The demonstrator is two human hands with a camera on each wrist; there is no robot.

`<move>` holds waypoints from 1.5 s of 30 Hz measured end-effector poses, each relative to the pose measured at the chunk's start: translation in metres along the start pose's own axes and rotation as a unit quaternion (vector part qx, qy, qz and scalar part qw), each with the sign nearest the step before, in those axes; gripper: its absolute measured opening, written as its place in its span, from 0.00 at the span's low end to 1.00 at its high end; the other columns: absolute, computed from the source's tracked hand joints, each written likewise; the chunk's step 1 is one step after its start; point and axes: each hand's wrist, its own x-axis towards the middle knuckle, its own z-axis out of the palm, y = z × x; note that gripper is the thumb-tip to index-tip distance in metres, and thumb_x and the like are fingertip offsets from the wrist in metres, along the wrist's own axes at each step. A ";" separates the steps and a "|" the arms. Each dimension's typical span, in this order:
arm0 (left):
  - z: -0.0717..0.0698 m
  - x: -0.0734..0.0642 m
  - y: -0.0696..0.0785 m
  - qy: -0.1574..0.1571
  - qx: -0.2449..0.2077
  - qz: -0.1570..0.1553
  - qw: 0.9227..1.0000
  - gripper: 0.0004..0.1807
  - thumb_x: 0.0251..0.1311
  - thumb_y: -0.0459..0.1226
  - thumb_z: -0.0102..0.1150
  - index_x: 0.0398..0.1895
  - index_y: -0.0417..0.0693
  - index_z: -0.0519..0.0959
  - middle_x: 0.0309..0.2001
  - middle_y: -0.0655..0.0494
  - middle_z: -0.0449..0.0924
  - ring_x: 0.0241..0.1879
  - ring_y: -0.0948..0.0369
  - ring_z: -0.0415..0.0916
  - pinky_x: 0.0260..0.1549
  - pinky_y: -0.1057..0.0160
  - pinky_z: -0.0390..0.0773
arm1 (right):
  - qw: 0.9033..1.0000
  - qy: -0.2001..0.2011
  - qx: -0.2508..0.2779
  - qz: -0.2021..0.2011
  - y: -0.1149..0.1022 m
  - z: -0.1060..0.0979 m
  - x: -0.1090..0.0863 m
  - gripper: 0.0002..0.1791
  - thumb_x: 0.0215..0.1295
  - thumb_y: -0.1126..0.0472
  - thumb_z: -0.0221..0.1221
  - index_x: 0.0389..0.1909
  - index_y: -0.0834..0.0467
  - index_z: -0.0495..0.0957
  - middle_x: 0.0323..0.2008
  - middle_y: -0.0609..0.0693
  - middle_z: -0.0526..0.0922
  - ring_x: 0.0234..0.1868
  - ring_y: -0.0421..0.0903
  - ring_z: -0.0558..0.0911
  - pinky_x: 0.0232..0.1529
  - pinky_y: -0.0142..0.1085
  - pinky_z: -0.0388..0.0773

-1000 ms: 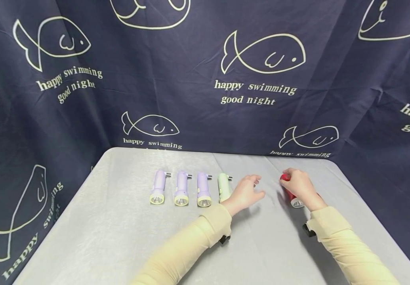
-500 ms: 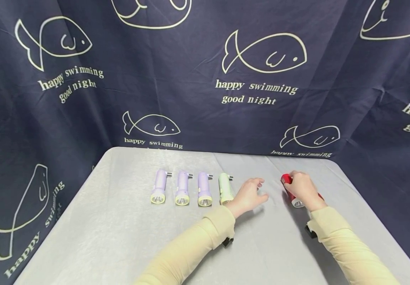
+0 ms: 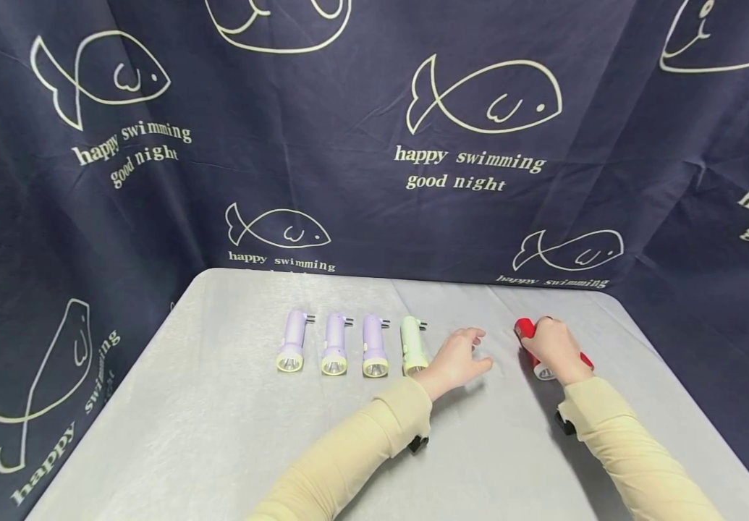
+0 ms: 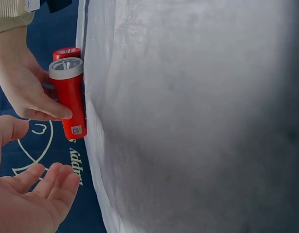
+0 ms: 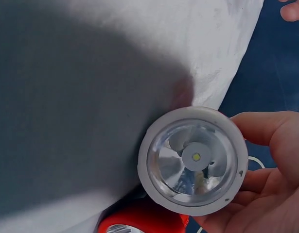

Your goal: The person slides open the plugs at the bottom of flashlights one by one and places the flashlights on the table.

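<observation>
The right hand [image 3: 555,350] holds a red flashlight with a white rim [image 4: 72,99], with the thumb on one side and the fingers on the other. This flashlight is on the right side of the table [image 3: 172,434], and its lens points back toward the person. I cannot tell if it touches the table.

A second red flashlight [image 5: 144,218] is close by on its right. In the head view the right hand hides most of it, so it crowds that side. I cannot tell if the two red ones touch.

The left hand [image 3: 455,362] has nothing in it. Its thumb and fingers are wide apart, in the space between the green flashlight [image 3: 411,340] and the red ones. The left hand and cuff are in front of a bit of the green one's yellow front end.

Left of the green one are three purple flashlights [image 3: 334,340], side by side with gaps between them. All four have metal pins poking out to the right at the far end. Behind the table hangs a dark blue curtain [image 3: 361,94] with fish and words on it.
</observation>
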 end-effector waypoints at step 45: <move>-0.001 0.000 0.011 0.019 -0.130 -0.059 0.990 0.32 0.52 0.45 0.67 0.59 0.41 0.70 0.48 0.51 0.80 0.43 0.65 0.78 0.38 0.75 0.75 | 0.997 0.036 0.061 -0.042 -0.050 -0.030 -0.011 0.20 0.52 0.58 0.63 0.37 0.72 0.75 0.26 0.63 0.80 0.26 0.57 0.77 0.28 0.48 0.74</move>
